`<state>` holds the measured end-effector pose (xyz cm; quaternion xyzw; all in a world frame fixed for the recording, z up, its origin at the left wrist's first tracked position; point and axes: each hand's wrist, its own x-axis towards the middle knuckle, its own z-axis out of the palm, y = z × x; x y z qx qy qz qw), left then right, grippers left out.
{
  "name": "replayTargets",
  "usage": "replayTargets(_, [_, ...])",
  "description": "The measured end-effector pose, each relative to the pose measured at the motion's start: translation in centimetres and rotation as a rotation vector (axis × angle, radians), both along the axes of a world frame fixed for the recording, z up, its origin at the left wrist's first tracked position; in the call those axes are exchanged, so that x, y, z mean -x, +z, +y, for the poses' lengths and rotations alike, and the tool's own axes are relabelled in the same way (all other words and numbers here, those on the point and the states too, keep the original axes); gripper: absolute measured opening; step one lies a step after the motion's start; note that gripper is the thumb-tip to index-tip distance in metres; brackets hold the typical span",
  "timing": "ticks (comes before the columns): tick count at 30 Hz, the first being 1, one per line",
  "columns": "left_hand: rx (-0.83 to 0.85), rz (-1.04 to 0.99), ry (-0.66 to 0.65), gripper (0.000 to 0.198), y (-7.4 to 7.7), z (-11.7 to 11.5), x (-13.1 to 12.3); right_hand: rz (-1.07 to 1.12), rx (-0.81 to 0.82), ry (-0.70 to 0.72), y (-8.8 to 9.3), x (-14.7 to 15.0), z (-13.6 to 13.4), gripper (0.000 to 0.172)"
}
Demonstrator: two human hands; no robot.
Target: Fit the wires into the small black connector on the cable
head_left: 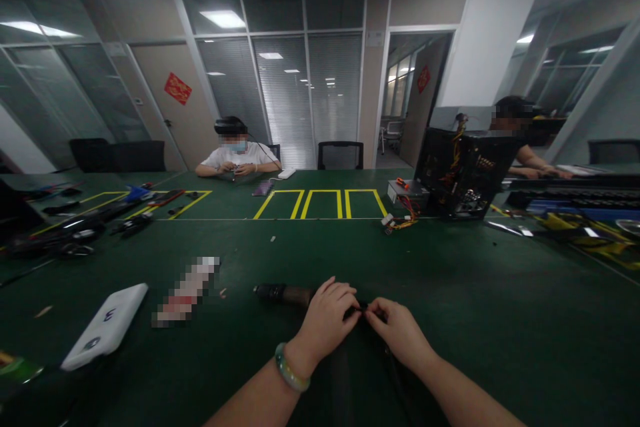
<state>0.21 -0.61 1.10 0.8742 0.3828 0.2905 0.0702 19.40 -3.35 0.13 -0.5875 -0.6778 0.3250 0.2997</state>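
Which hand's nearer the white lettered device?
Left: the left hand is right of the white lettered device; the right hand is farther right, beyond the left hand.

Glass partition (pixel 333 80), white column (pixel 490 47), open door (pixel 417 107), black chair (pixel 341 155)

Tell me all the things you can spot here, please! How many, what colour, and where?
Wide flat table: 1, green, across the front
Thick tube-shaped tool: 1, black and brown, front centre
Flat oblong case: 1, white, front left
Pixelated strip: 1, pale and red, beside that case
Three-sided tape outlines: 3, yellow, table's far middle
Tall boxy computer case: 1, black, far right
Boxy metal power supply: 1, silver, beside it
Loose parts: uncountable, mostly dark, left
Square door decorations: 2, red, background
Office chairs: several, mostly black, background
Other people: 2, one in white, far side
Round bangle: 1, green, lower middle
Left hand: 1, bare, front centre, pinching a small dark piece
Right hand: 1, bare, beside it, pinching too
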Motion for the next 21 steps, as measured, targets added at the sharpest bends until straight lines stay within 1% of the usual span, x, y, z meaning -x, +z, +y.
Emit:
replayTargets(7, [0.016,0.008,-0.002,0.015,-0.06,-0.03,0.03,-0.007,-0.009,0.005,0.1,0.04,0.04,0.02])
replayTargets(13, [0.014,-0.024,-0.005,0.009,-0.3,0.09,-0.02,0.02,-0.019,0.005,-0.25,0.03,0.11,0.02])
replayTargets(21, [0.015,0.021,-0.018,0.012,0.22,-0.11,0.29,0.023,-0.009,0.011,-0.42,-0.05,0.08,0.021])
